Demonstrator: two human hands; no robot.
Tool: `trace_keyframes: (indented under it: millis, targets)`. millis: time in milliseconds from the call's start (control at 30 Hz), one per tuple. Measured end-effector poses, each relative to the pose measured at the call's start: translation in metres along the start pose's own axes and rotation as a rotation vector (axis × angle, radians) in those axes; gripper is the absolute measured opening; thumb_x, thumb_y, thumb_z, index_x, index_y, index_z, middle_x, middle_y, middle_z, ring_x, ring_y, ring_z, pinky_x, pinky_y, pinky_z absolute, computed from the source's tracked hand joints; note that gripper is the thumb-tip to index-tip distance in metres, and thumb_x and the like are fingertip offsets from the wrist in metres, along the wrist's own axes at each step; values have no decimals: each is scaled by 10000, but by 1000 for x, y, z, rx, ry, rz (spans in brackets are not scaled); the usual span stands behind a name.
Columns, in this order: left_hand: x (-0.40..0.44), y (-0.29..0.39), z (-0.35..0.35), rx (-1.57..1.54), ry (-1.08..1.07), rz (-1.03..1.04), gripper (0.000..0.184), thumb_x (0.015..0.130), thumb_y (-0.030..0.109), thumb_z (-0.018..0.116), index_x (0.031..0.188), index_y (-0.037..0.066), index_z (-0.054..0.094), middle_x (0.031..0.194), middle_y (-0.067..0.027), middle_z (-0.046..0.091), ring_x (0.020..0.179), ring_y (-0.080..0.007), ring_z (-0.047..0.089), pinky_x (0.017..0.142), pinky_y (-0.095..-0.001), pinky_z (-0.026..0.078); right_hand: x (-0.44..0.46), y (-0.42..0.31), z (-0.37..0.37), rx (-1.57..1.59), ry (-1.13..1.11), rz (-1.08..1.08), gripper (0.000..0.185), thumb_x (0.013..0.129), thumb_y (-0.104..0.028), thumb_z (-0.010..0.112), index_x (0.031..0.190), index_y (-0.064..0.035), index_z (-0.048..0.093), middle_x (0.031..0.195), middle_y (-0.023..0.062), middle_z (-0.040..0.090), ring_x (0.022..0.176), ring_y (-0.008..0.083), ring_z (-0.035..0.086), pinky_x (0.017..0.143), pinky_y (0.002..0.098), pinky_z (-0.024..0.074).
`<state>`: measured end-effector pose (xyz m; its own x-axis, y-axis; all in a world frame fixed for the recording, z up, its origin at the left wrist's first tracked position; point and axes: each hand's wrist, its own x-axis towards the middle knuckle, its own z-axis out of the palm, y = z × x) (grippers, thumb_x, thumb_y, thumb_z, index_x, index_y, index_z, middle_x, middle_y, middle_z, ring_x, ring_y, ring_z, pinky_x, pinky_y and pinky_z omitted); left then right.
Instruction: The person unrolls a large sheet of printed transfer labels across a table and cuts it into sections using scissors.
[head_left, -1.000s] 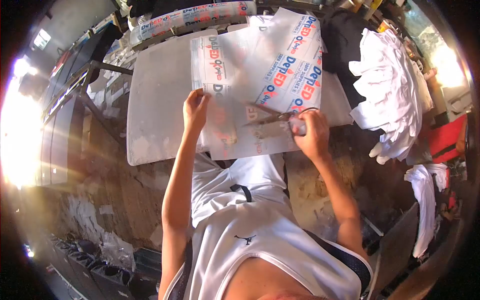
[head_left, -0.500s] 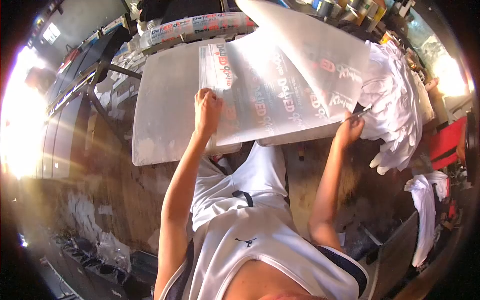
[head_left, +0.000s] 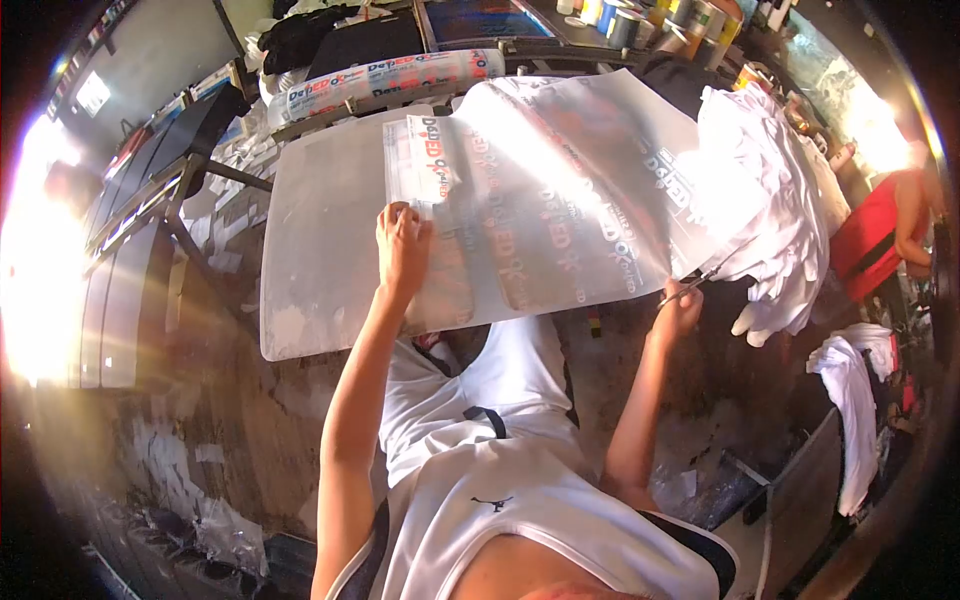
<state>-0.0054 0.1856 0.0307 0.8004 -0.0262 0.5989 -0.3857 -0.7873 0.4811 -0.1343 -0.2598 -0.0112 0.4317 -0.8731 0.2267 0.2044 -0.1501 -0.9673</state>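
A clear plastic film sheet (head_left: pixel 555 235), printed with rows of "DepED" lettering, spreads from my left hand across to the right. My left hand (head_left: pixel 404 248) is closed, fingers bent together at the sheet's left part, just below a smaller printed strip (head_left: pixel 402 165). My right hand (head_left: pixel 678 312) is closed around a pair of scissors (head_left: pixel 708 272), whose blades point up and right by the sheet's lower right corner. The finger grips are partly hidden. Under the film lies a flat grey board (head_left: pixel 320 240).
A printed film roll (head_left: pixel 390 82) lies behind the board. White garments (head_left: pixel 765 200) are heaped at the right, close to the scissors. Several cans (head_left: pixel 625 28) stand at the back. Another person in red (head_left: pixel 875 235) is at the far right.
The sheet's right part, raised and folded over before, has come down and lies flatter. My right hand has moved lower with the scissors. My left hand stays at the sheet's left part.
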Motion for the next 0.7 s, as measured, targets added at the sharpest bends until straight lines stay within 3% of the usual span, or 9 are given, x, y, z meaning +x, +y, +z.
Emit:
trace_keyframes:
  millis: [67,133,200,267,333,400,567,600,700]
  targets:
    - [-1,6,-4,9,-22,-80,262,869,84,739,1089,-3,627,1267,-185,570,1223,-404,525,1074,-516,420,-17,-26,-13,-21,-115,72,312,902,-106,804,1042,-53,530,941,35,599,815,108,558,678,291,475]
    - [-1,12,-3,64,8,-61,309,876,85,729,1155,0,629,1320,-184,561,1273,-408,509,1111,-518,401,-33,-44,-30,-71,-210,41,258,939,-65,764,1077,-48,546,1086,79,640,935,147,583,901,313,492]
    - [0,13,-3,118,42,-39,359,883,87,719,1221,3,631,1372,-183,552,1323,-412,492,1147,-520,382,-49,-59,-48,-18,-355,-2,274,945,-191,765,1122,-52,609,1184,46,620,1025,153,566,901,322,480]
    - [0,9,-2,249,-58,158,438,904,117,711,1317,2,621,1437,-187,539,1411,-401,451,1207,-520,340,-66,-94,-65,-136,-543,3,385,916,-170,755,1250,-35,619,1265,75,642,1090,154,568,969,312,482]
    - [0,11,-2,264,-169,182,434,953,159,682,1349,-5,613,1478,-203,528,1444,-386,437,1222,-519,328,-81,-110,-72,-77,-664,132,527,877,-204,788,1334,-21,598,1323,113,636,1097,155,571,971,308,473]
    - [-4,22,-6,51,-326,74,448,993,208,655,1380,-9,595,1512,-215,513,1460,-382,427,1225,-520,320,-98,-113,-76,305,-876,309,740,781,-406,842,1357,-10,599,1369,175,622,1073,185,593,989,334,472]
    - [-23,25,-4,202,-306,152,623,1040,390,579,1473,-51,509,1603,-244,425,1530,-377,347,1276,-510,228,-139,-98,-84,362,-1160,700,825,900,-608,730,1407,21,567,1396,194,634,1156,267,644,1033,419,482]
    - [-22,23,-4,205,-315,161,649,1043,407,566,1486,-62,491,1614,-248,410,1540,-373,334,1281,-509,216,-147,-100,-85,174,-1285,478,716,982,-520,678,1413,39,558,1394,187,633,1208,273,638,1071,424,486]
    - [-22,23,-5,200,-332,156,678,1046,421,557,1504,-72,464,1632,-252,384,1556,-369,306,1286,-515,202,-173,-105,-91,117,-1317,578,667,979,-477,702,1390,36,591,1308,189,681,1180,284,652,1051,434,493]
